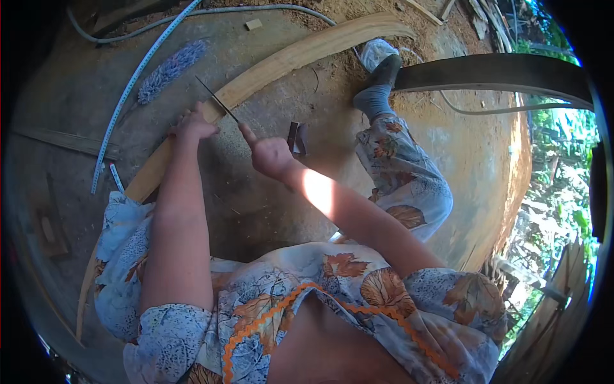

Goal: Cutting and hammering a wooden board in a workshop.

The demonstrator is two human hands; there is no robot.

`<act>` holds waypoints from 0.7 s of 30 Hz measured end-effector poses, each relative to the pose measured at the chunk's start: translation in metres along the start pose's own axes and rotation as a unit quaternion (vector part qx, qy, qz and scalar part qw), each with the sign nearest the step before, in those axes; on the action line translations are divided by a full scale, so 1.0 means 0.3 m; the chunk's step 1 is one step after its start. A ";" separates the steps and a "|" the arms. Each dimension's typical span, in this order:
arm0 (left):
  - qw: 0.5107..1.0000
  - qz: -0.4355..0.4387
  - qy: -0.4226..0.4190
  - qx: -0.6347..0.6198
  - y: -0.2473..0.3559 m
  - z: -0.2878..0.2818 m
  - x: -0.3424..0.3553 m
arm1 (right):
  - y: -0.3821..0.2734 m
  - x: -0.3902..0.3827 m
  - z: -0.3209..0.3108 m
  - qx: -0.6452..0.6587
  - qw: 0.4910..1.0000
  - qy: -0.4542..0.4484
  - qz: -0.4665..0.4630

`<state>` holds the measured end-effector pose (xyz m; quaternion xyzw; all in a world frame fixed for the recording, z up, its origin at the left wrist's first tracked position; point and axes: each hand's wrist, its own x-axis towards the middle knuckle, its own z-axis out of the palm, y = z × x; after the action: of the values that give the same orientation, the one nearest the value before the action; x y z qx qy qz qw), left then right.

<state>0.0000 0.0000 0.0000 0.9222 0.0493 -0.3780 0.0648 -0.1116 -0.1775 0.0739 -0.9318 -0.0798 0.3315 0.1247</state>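
Note:
A long, pale wooden board (300, 52) crosses the floor from the upper middle down to the left. My left hand (194, 123) lies on it, fingers spread and pressing down. A thin, dark saw blade (216, 98), seen edge-on, crosses the board just right of those fingers. My right hand (272, 153) is closed at the blade's near end, its index finger stretched along the tool. The handle is hidden in the fist. Fine sawdust (235, 146) lies below the cut. Beside my right hand sits a small dark folded piece (297, 137), its kind unclear.
A light blue measuring strip (131, 83) and a fluffy grey-blue brush head (169, 72) lie at left. A marker-like stick (116, 176) is near my left knee. My socked foot (376, 96) rests beside a dark beam (492, 72). A grey cable (275, 8) runs along the top.

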 end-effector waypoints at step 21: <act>0.999 -0.015 0.009 -0.031 -0.030 -0.018 -0.057 | 0.034 0.031 -0.124 0.307 0.943 0.121 -0.050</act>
<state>-0.0097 0.0090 0.0150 0.9221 0.0755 -0.3692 0.0876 -0.0800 -0.1917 0.0934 -0.8760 -0.0053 0.2180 0.4302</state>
